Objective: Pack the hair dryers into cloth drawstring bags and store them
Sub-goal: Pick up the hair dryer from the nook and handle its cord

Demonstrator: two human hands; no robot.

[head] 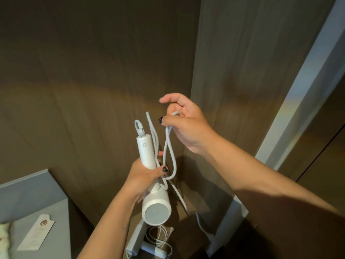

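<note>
The hair dryer (149, 184) is a smooth matte white piece of plastic, held in the air in front of dark wood-grain wall panels (93, 71): its slim cylindrical handle points up and its short round barrel faces the camera with a flat grey disc at the end. The left hand (143, 176) grips the handle low down, fingers curled round it, a dark-painted thumbnail showing. A white rubbery cord (169, 152) leaves the top of the handle in a tight bend and hangs beside it in long loose loops, crossing near the left thumb. The right hand (184, 124) is raised just above and to the right, pinching one loop of the cord between thumb and curled fingers, the forefinger lifted clear. Below the dryer, partly hidden by it, lies a second white hair dryer (141, 243) with its coiled cable. At lower left, a grey counter (46, 193) carries a pale printed paper sleeve (36, 233).
</note>
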